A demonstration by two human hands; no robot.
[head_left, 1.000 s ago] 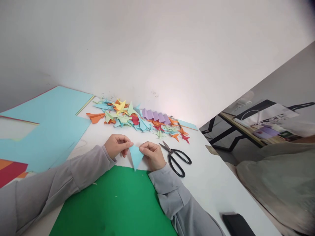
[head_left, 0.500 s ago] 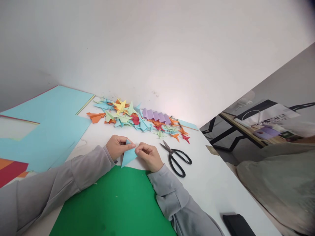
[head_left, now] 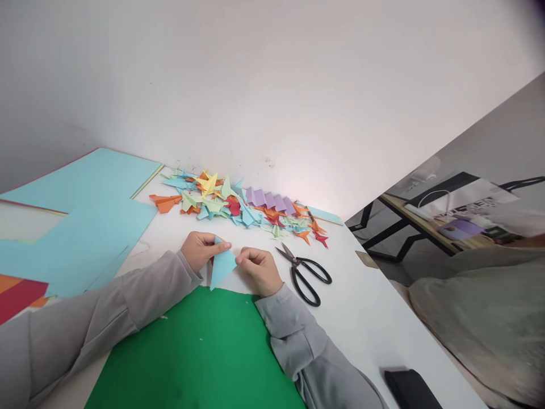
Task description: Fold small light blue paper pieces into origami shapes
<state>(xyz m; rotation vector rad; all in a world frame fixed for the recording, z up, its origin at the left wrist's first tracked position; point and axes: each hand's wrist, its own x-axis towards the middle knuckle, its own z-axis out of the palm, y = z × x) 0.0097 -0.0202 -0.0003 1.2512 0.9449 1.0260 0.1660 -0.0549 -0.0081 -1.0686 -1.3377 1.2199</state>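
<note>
A folded piece of light blue paper [head_left: 222, 268], kite-shaped with a point toward me, is held up just beyond the green sheet [head_left: 200, 352]. My left hand [head_left: 201, 250] pinches its upper left edge, thumb on the front and the other fingers behind. At the paper's right corner is my right hand [head_left: 260, 271], thumb and forefinger pinched together on the tip. Black-handled scissors [head_left: 303, 272] lie on the table to the right of my right hand, blades partly apart.
Folded paper planes and stars [head_left: 208, 199] in several colours are heaped along the wall, beside a pleated purple strip [head_left: 270, 200]. Large light blue sheets [head_left: 97, 187] cover the left side. A black object [head_left: 411, 389] lies near the table's right edge.
My left hand has shifted slightly up and left on the paper, and more of the blue face shows. My right fingers remain at the right corner.
</note>
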